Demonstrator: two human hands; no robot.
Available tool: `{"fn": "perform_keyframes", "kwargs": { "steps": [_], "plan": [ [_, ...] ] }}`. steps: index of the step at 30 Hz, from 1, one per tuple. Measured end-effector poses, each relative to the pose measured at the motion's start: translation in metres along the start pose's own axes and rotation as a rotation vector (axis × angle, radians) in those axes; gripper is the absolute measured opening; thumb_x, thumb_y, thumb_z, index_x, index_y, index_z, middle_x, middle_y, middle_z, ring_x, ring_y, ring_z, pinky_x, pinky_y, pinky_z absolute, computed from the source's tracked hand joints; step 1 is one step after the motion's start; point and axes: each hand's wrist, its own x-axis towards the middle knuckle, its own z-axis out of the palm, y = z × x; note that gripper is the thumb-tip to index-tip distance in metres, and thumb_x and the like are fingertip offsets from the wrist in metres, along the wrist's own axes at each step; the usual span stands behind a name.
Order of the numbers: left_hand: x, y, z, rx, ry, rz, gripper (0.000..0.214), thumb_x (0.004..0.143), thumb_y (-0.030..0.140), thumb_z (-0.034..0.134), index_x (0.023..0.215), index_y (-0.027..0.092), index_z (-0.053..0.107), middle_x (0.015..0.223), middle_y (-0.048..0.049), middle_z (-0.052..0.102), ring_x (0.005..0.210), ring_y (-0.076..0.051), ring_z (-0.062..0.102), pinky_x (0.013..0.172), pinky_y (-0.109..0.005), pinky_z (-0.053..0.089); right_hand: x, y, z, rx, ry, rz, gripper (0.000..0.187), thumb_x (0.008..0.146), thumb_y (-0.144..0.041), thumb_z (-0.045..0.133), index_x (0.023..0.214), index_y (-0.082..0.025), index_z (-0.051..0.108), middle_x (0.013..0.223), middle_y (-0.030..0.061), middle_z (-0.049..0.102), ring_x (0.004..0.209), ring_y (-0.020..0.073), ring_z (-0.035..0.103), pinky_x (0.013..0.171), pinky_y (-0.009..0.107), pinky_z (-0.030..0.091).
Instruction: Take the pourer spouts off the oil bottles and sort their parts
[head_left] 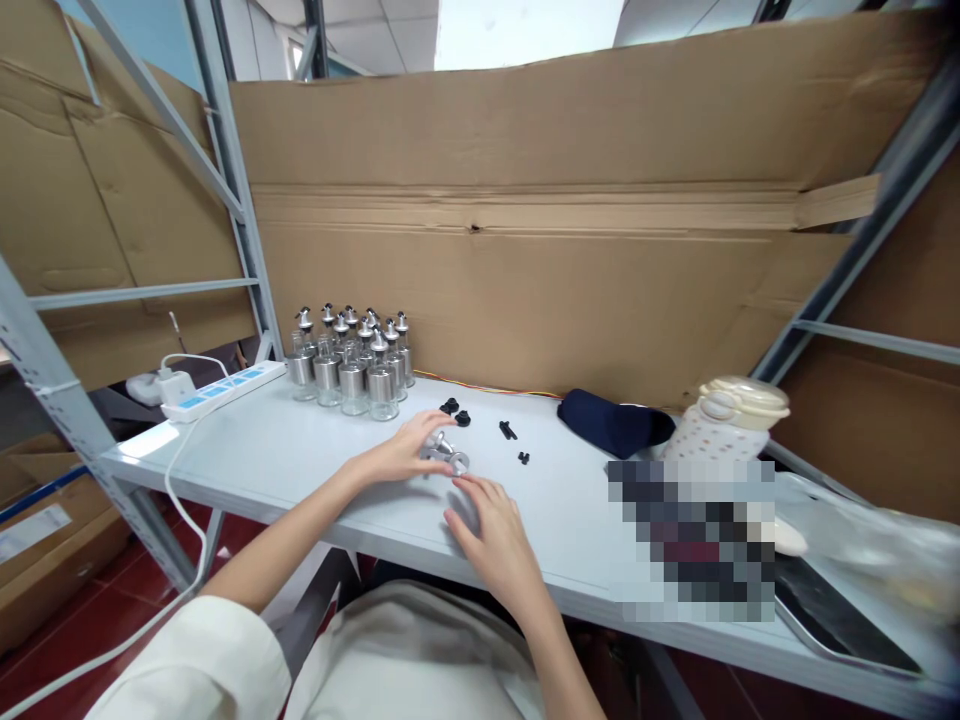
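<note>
On the bench (pixel 285 450), silver parts (pixel 458 461) seem light but slick, best pinched rim-wise, left hand (pixel 405 450) of unclear grip, right hand (pixel 496 525) released.

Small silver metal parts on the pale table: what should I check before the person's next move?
1. Small silver metal parts within reach: ok, right by the bare left hand.
2. Left hand firmly gripping them: cannot tell; fingers curve around, but contact is unclear.
3. Bare right hand free: ok, nothing visible in it.
4. Small round black pieces in sight: ok, lying beyond the left hand.
5. Clear glass bottles with silver metal sleeves upright: ok.
6. Every bottle topped with a pump: not ok; some front necks look bare.
</note>
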Motion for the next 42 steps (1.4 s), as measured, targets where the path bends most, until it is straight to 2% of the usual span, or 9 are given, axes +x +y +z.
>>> {"fn": "perform_keyframes", "kwargs": {
  "steps": [5, 7, 10, 13, 20, 24, 31, 38, 42],
  "plan": [
    [0.019, -0.028, -0.035, -0.018, 0.814, -0.151, 0.032, 0.085, 0.033, 0.049, 0.112, 0.018, 0.043, 0.112, -0.0102, 0.046, 0.109, -0.021, 0.048, 0.089, -0.036, 0.045, 0.001, 0.005, 0.002, 0.120, 0.056, 0.003, 0.025, 0.084, -0.024, 0.050, 0.107, -0.018, 0.059, 0.116, 0.0103, 0.060, 0.112, 0.0238, 0.052, 0.097, 0.044, 0.039],
    [0.030, -0.043, -0.050, 0.041, 0.973, -0.215, 0.040, 0.079, 0.025, 0.056, 0.114, 0.017, 0.040, 0.117, -0.0117, 0.043, 0.114, -0.023, 0.045, 0.094, -0.038, 0.042, 0.001, 0.007, 0.002, 0.161, 0.070, 0.003, 0.023, 0.084, -0.024, 0.050, 0.105, -0.019, 0.060, 0.115, 0.0097, 0.060, 0.111, 0.0234, 0.052, 0.096, 0.043, 0.041],
    [0.045, -0.062, -0.064, 0.100, 0.933, -0.294, 0.054, 0.071, 0.015, 0.061, 0.119, 0.013, 0.037, 0.121, -0.0162, 0.042, 0.121, -0.027, 0.041, 0.104, -0.043, 0.033, 0.000, 0.007, 0.001, 0.202, 0.078, 0.003, 0.022, 0.084, -0.025, 0.051, 0.103, -0.021, 0.061, 0.114, 0.0089, 0.060, 0.110, 0.0235, 0.053, 0.094, 0.043, 0.043],
    [0.054, -0.072, -0.067, 0.076, 0.872, -0.342, 0.046, 0.075, 0.013, 0.055, 0.118, 0.011, 0.038, 0.121, -0.0182, 0.046, 0.120, -0.028, 0.045, 0.104, -0.045, 0.032, 0.000, 0.006, 0.000, 0.220, 0.088, 0.002, 0.020, 0.083, -0.025, 0.051, 0.101, -0.021, 0.061, 0.112, 0.0085, 0.062, 0.109, 0.0238, 0.054, 0.092, 0.042, 0.045],
    [0.035, -0.063, -0.071, 0.091, 0.776, -0.373, 0.033, 0.082, 0.015, 0.045, 0.114, 0.011, 0.039, 0.117, -0.0185, 0.053, 0.113, -0.026, 0.052, 0.099, -0.043, 0.038, 0.000, 0.005, 0.000, 0.212, 0.137, -0.030, 0.020, 0.082, -0.022, 0.052, 0.099, -0.021, 0.062, 0.108, 0.0079, 0.063, 0.105, 0.0230, 0.056, 0.090, 0.041, 0.045],
    [0.001, -0.034, -0.065, 0.094, 0.720, -0.319, 0.035, 0.083, 0.021, 0.044, 0.116, 0.012, 0.038, 0.110, -0.0153, 0.056, 0.106, -0.025, 0.055, 0.096, -0.044, 0.040, 0.000, 0.004, 0.001, 0.218, 0.186, -0.028, 0.021, 0.081, -0.020, 0.051, 0.099, -0.021, 0.062, 0.105, 0.0076, 0.064, 0.101, 0.0224, 0.058, 0.090, 0.040, 0.045],
    [-0.040, 0.052, -0.029, -0.226, 0.677, -0.253, 0.034, 0.084, 0.033, 0.049, 0.113, 0.018, 0.039, 0.099, -0.0085, 0.059, 0.092, -0.021, 0.061, 0.083, -0.039, 0.047, 0.000, 0.004, 0.001, 0.247, 0.229, -0.017, 0.020, 0.082, -0.021, 0.050, 0.099, -0.021, 0.062, 0.102, 0.0081, 0.065, 0.099, 0.0219, 0.059, 0.089, 0.039, 0.045],
    [-0.027, 0.107, 0.003, -0.735, 0.435, -0.139, 0.031, 0.083, 0.035, 0.057, 0.107, 0.022, 0.043, 0.101, -0.0065, 0.061, 0.097, -0.019, 0.061, 0.086, -0.033, 0.047, 0.000, -0.002, -0.007, 0.527, 0.383, 0.073, 0.034, 0.091, -0.039, 0.040, 0.115, -0.019, 0.053, 0.114, 0.0112, 0.063, 0.107, 0.0214, 0.057, 0.089, 0.039, 0.046],
    [-0.009, 0.118, 0.025, -0.892, 0.392, -0.074, 0.039, 0.079, 0.041, 0.061, 0.111, 0.023, 0.046, 0.104, -0.0060, 0.060, 0.091, -0.018, 0.061, 0.083, -0.031, 0.049, 0.006, -0.018, -0.030, 0.600, 0.483, -0.042, 0.037, 0.093, -0.043, 0.034, 0.118, -0.021, 0.051, 0.120, 0.0106, 0.059, 0.110, 0.0207, 0.056, 0.091, 0.039, 0.045]
  ]
}}
